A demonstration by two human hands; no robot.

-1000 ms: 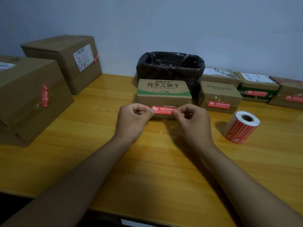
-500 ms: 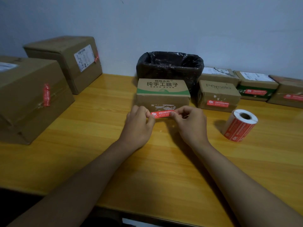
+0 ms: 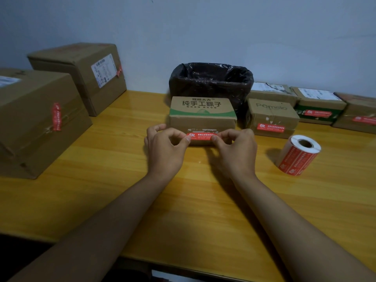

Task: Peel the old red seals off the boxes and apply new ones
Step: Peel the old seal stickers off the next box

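Two hands, the left hand [image 3: 164,147] and the right hand [image 3: 236,149], pinch the ends of a red seal [image 3: 200,136] against the front of the green-striped box [image 3: 202,115]. Behind this box stands a bin [image 3: 211,82] lined with a black bag; its inside is too dark to tell.

The seal [image 3: 201,136] is red with white print. The box [image 3: 202,113] behind it is brown with a green band and dark characters. The roll [image 3: 298,155] is red outside, white on top. The bin bag [image 3: 211,82] is black. The surface [image 3: 183,200] shows yellow wood grain.
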